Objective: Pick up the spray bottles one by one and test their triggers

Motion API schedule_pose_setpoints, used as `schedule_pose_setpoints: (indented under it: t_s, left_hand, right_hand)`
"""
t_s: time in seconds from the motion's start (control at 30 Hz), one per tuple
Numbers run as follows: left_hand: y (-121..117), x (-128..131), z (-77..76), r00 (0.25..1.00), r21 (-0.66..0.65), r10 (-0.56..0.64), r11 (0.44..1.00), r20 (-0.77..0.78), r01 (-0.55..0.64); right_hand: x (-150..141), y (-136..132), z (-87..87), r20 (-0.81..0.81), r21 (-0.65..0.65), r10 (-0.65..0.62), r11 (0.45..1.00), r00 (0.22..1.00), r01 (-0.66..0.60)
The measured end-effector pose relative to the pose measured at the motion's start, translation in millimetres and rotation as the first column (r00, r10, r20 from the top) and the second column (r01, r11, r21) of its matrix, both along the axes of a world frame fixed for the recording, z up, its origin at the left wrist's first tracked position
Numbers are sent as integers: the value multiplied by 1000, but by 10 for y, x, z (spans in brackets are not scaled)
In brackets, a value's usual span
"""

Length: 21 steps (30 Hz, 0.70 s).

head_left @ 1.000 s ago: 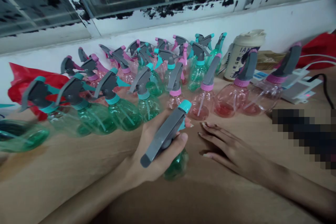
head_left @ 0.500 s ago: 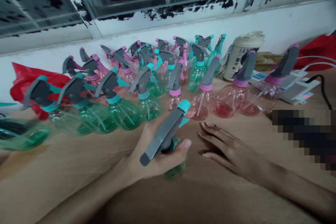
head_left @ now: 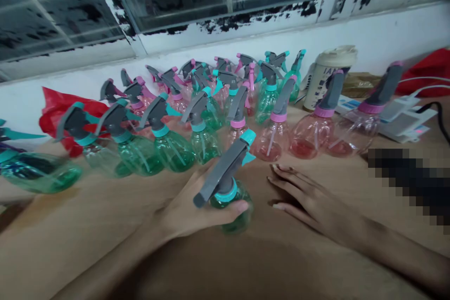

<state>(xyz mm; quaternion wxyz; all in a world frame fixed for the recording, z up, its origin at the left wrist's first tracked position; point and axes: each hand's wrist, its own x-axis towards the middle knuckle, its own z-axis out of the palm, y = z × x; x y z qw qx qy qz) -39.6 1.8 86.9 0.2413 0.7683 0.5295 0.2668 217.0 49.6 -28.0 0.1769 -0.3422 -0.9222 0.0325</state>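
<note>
My left hand [head_left: 195, 215] is wrapped round the body of a green spray bottle [head_left: 225, 171] with a grey head, a turquoise collar and a turquoise nozzle. The bottle is near the front middle of the table, its nozzle pointing away to the right. Part of its body is hidden by my thumb and palm. To the right, my right hand [head_left: 307, 199] lies flat on the tabletop, fingers stretched and holding nothing. Just beyond the hands stands a row of spray bottles, including a green one [head_left: 174, 150] and a pink one [head_left: 274, 138].
Behind the row, several more pink and green spray bottles crowd against the wall. A paper coffee cup [head_left: 326, 75], a white charger with cables [head_left: 404, 119] and a red bag [head_left: 427, 72] are at the right. Another red bag [head_left: 66, 112] lies at the left.
My left hand has slid lower on the spray bottle, so its turquoise collar now shows above my thumb. The camera view has shifted slightly. My right hand stays flat on the table.
</note>
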Motion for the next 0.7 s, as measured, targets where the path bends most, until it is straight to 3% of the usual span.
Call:
schedule_pose_setpoints:
  t_s: [0.1, 0.37, 0.53, 0.7]
  left_hand:
    - [-85, -54, -13, 999, -25, -42, 999, 2, 42]
    - [-203, -30, 30, 998, 36, 49, 998, 29, -50]
    - [-260, -27, 46, 996, 78, 76, 994, -36, -73]
    - [-352, -192, 61, 994, 96, 90, 992, -66, -84]
  right_hand:
    - [-13, 1, -8, -4, 6, 2, 1000, 1000, -2]
    - [-16, 27, 39, 15, -9, 27, 1000, 1000, -27]
    - [-18, 25, 224, 118, -85, 34, 996, 992, -24]
    - [-45, -21, 462, 232, -194, 61, 981, 971, -15]
